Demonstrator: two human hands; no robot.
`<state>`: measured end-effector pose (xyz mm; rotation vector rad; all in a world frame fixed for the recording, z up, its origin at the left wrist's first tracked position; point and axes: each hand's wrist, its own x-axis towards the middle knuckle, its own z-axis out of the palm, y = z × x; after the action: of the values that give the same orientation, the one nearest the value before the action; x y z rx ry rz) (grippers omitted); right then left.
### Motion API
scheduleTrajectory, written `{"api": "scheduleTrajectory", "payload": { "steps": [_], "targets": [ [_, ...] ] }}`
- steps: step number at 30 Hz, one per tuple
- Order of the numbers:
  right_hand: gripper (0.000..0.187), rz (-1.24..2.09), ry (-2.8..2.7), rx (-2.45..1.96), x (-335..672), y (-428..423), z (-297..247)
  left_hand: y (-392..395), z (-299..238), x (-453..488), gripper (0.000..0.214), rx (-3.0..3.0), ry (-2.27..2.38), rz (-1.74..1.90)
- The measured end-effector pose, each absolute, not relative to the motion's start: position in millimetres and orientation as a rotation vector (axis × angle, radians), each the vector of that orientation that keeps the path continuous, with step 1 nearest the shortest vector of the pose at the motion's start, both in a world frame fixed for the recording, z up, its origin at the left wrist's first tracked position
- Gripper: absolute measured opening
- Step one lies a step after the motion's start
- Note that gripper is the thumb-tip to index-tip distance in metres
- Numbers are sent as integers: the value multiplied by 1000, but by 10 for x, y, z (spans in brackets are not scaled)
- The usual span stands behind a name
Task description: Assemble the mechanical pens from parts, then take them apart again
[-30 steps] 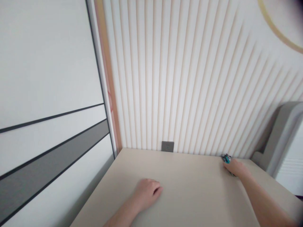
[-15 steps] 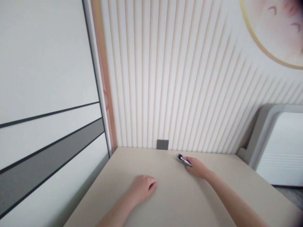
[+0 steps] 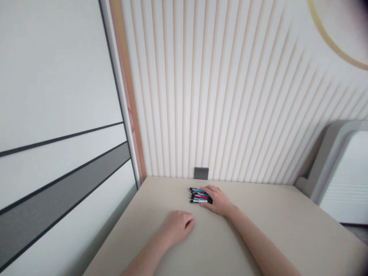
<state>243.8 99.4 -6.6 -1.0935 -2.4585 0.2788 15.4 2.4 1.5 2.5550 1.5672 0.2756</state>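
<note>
Several slim pens (image 3: pixel 198 196) in teal, black, red and white lie side by side on the pale table (image 3: pixel 201 249), straight in front of the dark wall socket (image 3: pixel 201 173), their pointed ends reaching a little left of the socket's left edge and their other ends partly hidden by fingers. The exact count is hard to tell at this size. The right hand (image 3: pixel 217 201), in front of the socket and to its right, is closed about the covered ends, its fingers along the side of the row nearer the socket and its thumb along the side farther from it; how firmly it grips cannot be told. The left hand (image 3: pixel 178 225), farther out from the socket and to its left, rests on the table with fingers curled in, a small dark gap showing beside the thumb. Behind the socket rises a ribbed white wall (image 3: pixel 207 96). Left of the socket stand an orange-brown strip (image 3: pixel 125 76) and a large white panel (image 3: pixel 57 76) with dark lines and a grey band. Well right of the socket is a grey-and-white headboard (image 3: pixel 347 168), and high up to its right curves a gold ring (image 3: pixel 330 44)
</note>
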Motion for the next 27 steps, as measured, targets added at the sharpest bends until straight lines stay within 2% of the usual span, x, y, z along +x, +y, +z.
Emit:
{"api": "scheduleTrajectory", "payload": {
  "steps": [3, 9, 14, 21, 24, 27],
  "targets": [
    [55, 229, -2406, -1092, 2627, 898, -141, 30, 11, 153, 33, 2566, 1554, 286],
    [23, 17, -2365, -1083, 2869, 715, -235, 32, 34, 150, 32, 2599, 1541, 291],
    [12, -48, -2383, -1004, 2778, 680, -222, 32, 27, 151, 33, 2623, 1533, 320],
    [17, 29, -2422, -1029, 2819, 398, -216, 25, -6, 152, 35, 2554, 1562, 407],
    [35, 78, -2397, -1099, 2846, 248, -190, 37, -33, 160, 37, 2538, 1566, 456],
    [29, 93, -2364, -1172, 2830, 216, -178, 54, -40, 167, 37, 2507, 1581, 548]
  ]
}}
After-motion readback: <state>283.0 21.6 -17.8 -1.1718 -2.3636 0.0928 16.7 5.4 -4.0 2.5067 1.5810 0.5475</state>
